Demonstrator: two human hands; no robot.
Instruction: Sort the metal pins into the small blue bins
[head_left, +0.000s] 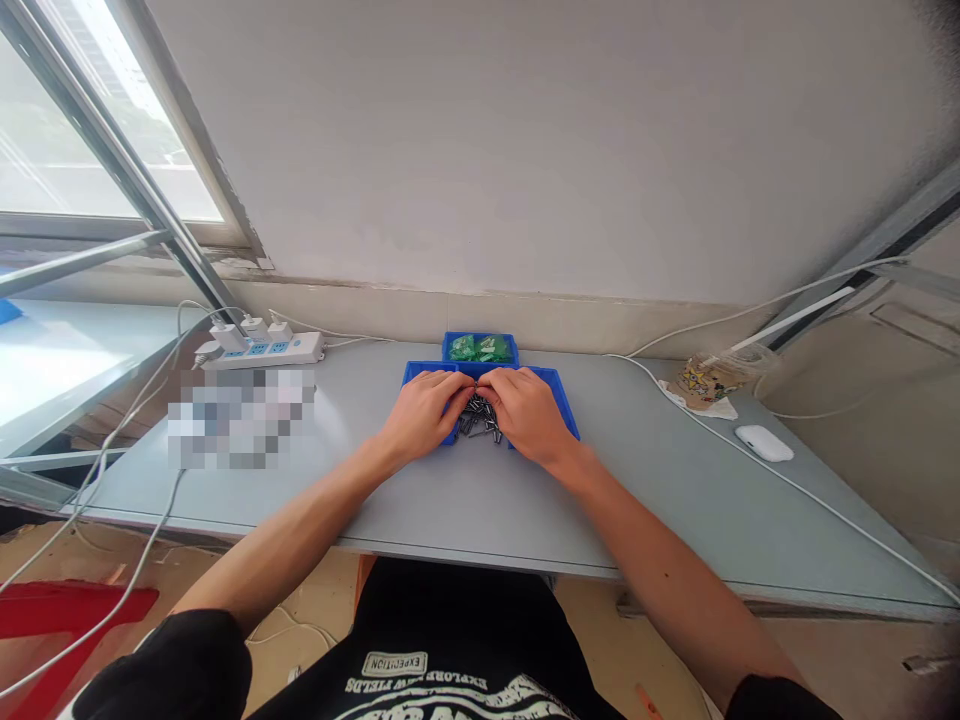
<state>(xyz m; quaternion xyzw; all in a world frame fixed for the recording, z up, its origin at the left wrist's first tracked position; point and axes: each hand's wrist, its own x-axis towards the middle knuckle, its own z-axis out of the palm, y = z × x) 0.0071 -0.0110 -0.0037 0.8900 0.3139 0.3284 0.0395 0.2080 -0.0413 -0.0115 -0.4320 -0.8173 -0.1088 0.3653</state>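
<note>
Above the front edge of the blue trays, my left hand point(429, 408) and my right hand point(525, 408) meet fingertip to fingertip. Both are closed in a pinch, and whatever is between the fingertips is too small to make out. Just below them lies a pile of small dark metal pieces point(484, 418), shaped like short pins or screws. A blue tray point(420, 370) shows partly behind my left hand. Another blue tray point(564, 405) is partly covered by my right hand. Farther back, a smaller blue bin point(480, 337) holds green items in clear bags point(480, 348).
A white power strip point(281, 348) with several plugs sits at the back left, near a blurred-out patch point(240, 418). On the right are a plastic cup point(709, 382) on a tissue, a white earphone case point(763, 443) and a long white cable point(810, 490). The wall rises behind the grey table point(480, 510).
</note>
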